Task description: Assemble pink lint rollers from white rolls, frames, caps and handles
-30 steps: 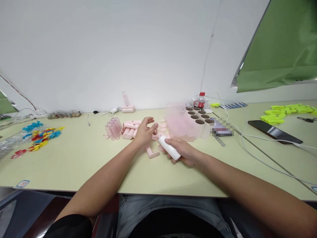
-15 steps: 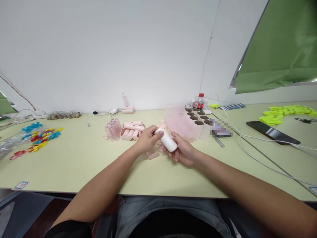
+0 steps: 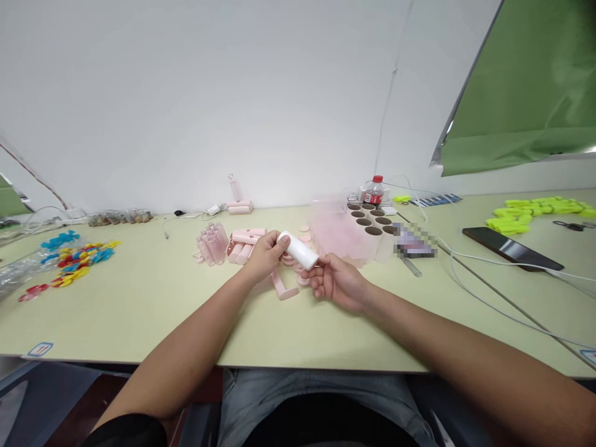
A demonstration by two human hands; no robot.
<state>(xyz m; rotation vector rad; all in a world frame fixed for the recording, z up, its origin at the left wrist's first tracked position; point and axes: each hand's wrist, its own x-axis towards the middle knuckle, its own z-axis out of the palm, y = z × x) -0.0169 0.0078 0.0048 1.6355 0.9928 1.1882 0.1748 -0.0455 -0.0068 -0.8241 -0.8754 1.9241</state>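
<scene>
My left hand point(image 3: 266, 256) grips the upper left end of a smooth white roll point(image 3: 300, 249), thumb on top. The roll tilts down to the right over the table. At its lower right end, my right hand point(image 3: 339, 282) holds the edge between thumb and index finger, with the other fingers loosely curled below. Beneath the roll lie several round pink discs point(image 3: 303, 280) and an L-shaped pink plastic piece point(image 3: 284, 290). Just left of my left hand is a pile of pink cylinder-like pieces point(image 3: 242, 251), partly hidden by the hand.
Clear pink tubes point(image 3: 212, 243) stand at the left of the pile. Behind my right hand are a pink plastic bag point(image 3: 338, 233), brown-rimmed cardboard tubes point(image 3: 373, 231) and a red-capped bottle point(image 3: 374, 191). A black phone point(image 3: 510, 248) and white cables point(image 3: 493, 313) lie right; colourful pieces point(image 3: 84, 257) left.
Both hands have shifted the white roll a little up and left. My right hand has slid from around its lower end to its edge, uncovering more of the roll and the L-shaped piece.
</scene>
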